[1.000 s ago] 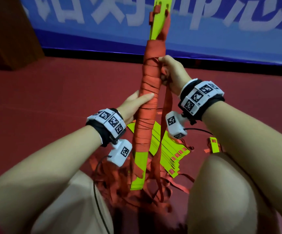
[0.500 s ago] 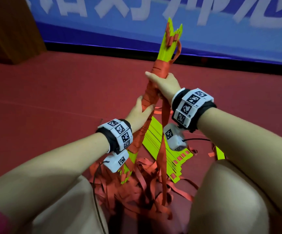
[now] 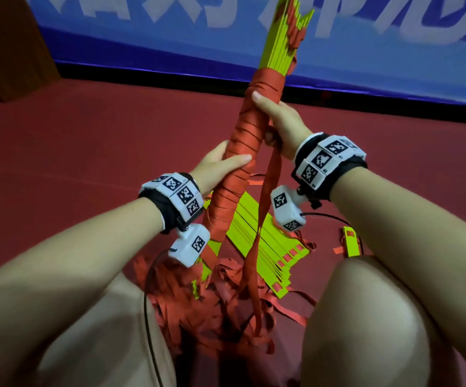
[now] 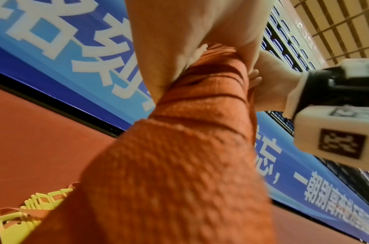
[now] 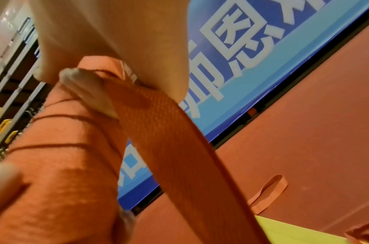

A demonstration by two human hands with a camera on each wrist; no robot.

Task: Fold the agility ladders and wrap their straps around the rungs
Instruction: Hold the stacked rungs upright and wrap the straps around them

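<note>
My left hand [image 3: 220,166] grips the bundle [image 3: 236,174] low on its wrapped part, thumb across the near face and fingers curled behind. The bundle is a stack of yellow rungs bound in orange strap; its long axis runs nearly upright, leaning away from me and to the right, with the bare rung tips [image 3: 282,43] fanning out above the wrap and the lower end down among the loose straps [image 3: 226,311] between my knees. Higher up the bundle, my right hand [image 3: 279,118] closes around it just under the top turn of the wrap, and it also pinches the free strap [image 3: 268,202], which hangs from that grip down to the heap.

The left wrist view looks up the bundle [image 4: 196,132] (very close, blurred) to my left hand [image 4: 179,41] clamped on it, with the right hand [image 4: 271,82] just beyond. Only the right wrist view shows the pinch: a finger [image 5: 85,89] presses the strap [image 5: 175,132] against the wrap as it leaves the bundle [image 5: 60,148]. Right of both grips, a second stack [image 3: 265,241] of rungs lies flat on the red floor [image 3: 86,141], and farther right a lone rung end [image 3: 351,244] lies there too.
</note>
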